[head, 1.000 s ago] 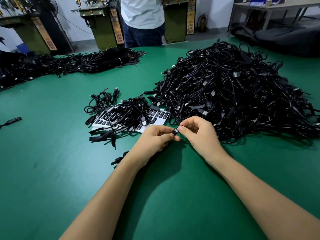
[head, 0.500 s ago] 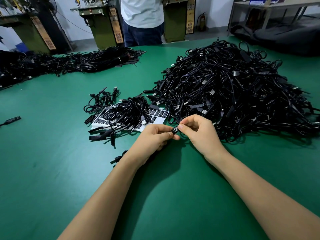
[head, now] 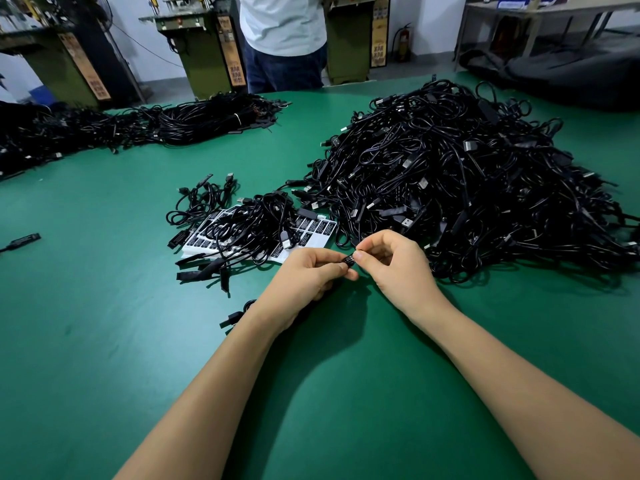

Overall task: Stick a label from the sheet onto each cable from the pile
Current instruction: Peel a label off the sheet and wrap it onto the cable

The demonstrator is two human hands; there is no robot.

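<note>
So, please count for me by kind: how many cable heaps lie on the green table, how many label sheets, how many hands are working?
Cable heaps: 3 (big pile, small heap on the sheet, long heap at far left)
Label sheets: 1
Hands: 2 (left hand, right hand, both pinching one labelled cable)
Total: 6

Glossy black plastic cables [head: 450, 188] lie on a matt green table [head: 104, 306].

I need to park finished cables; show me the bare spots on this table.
Bare green table lies left of the left hand, up to the lone connector, and near both forearms. Crowded: label sheet under cables and the big pile.
</note>
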